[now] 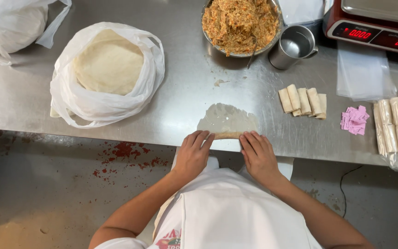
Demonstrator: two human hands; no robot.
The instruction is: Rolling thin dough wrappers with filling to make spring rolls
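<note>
A thin, pale wrapper (227,121) lies flat at the steel table's near edge, its near end rolled up.

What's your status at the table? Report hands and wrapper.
Left hand and right hand flat on the rolled end of the wrapper at the table edge. Wrapper partly rolled, far half flat. Nothing in the way.
</note>
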